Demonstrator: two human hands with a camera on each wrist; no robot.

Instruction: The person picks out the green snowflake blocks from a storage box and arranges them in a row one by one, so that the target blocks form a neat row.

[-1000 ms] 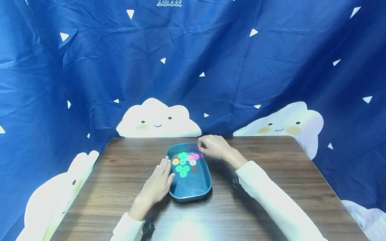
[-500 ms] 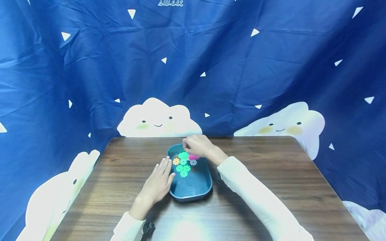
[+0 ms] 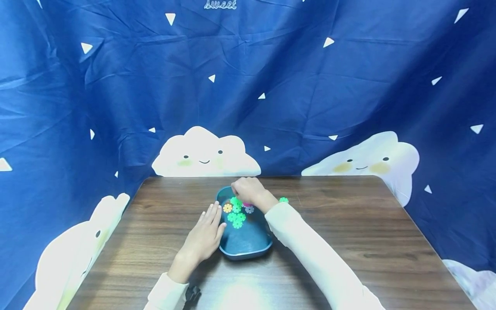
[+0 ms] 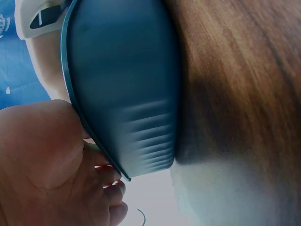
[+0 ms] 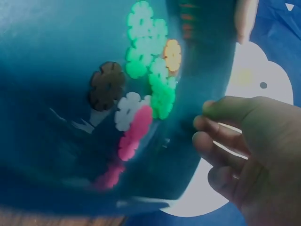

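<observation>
Head view: a person sits at a dark wooden table [image 3: 348,241], both cream sleeves reaching to a blue tray [image 3: 248,252] near the middle.
Right hand: the right hand [image 3: 248,190] now hovers over the far left corner of the tray, having swept in from the tray's far right edge across the last second; its fingers are curled downward above the green pieces.
Right hand grip: in the right wrist view the fingers [image 5: 221,141] bend loosely beside the tray wall with nothing plainly between them, so I cannot tell whether they pinch a piece.
Left hand: the left hand [image 3: 203,239] lies flat with straight fingers against the tray's left rim, just as it did a second ago; the left wrist view shows the palm [image 4: 42,160] pressed to the tray's outer wall.
Pieces in tray: a cluster of green flower discs [image 3: 236,217] sits with an orange disc [image 3: 227,208], a white disc [image 3: 249,209] and a pink disc [image 5: 134,134] at the far half of the tray; a brown disc [image 5: 107,85] shows beside them in the right wrist view.
New on table: one green disc [image 3: 284,199] lies on the wood just right of the tray, where none lay half a second ago.
Meaning: by my reading, pieces are being lifted out one at a time, with one out and most left inside.
</observation>
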